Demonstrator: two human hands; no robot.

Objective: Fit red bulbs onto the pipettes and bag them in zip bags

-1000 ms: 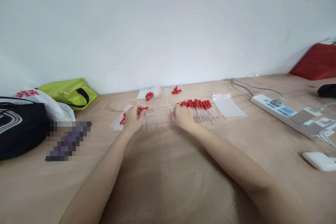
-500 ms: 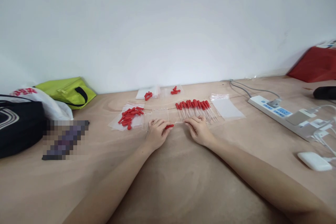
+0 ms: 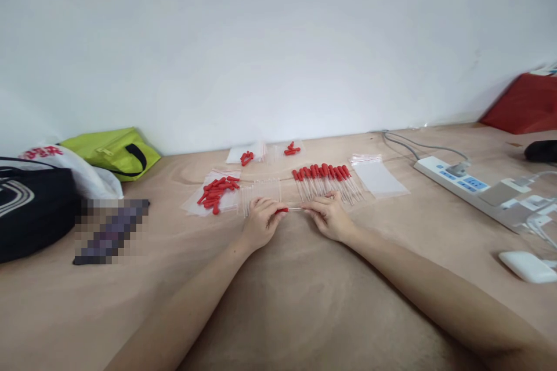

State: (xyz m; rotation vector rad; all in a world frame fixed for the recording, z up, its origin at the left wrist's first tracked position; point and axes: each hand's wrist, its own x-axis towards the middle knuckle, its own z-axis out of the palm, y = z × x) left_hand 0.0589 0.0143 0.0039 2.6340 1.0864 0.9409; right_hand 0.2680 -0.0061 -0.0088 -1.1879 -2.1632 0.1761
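My left hand [image 3: 262,221] is closed on a red rubber dropper bulb [image 3: 284,210], whose end shows past the fingertips. Pinched in my right hand [image 3: 329,215] is a thin clear glass dropper tube [image 3: 296,208], its end meeting the bulb's opening. Loose red bulbs [image 3: 217,191] lie heaped on a clear plastic bag left of my hands. Bare glass tubes [image 3: 267,188] lie side by side just beyond my left hand. Beyond my right hand, several droppers with red bulbs fitted [image 3: 322,173] lie in a row, bulbs toward the wall.
Small bags with red bulbs [image 3: 247,157] lie near the wall. A clear zip bag [image 3: 378,177] is right of the droppers. Further right are a power strip [image 3: 444,177] and a white charger [image 3: 526,266]. A green bag [image 3: 113,151] and a black bag [image 3: 35,214] stand left.
The glass tube and the red bulb, apart or barely touching before, are now in line end to end. My right hand has shifted slightly toward the left one.
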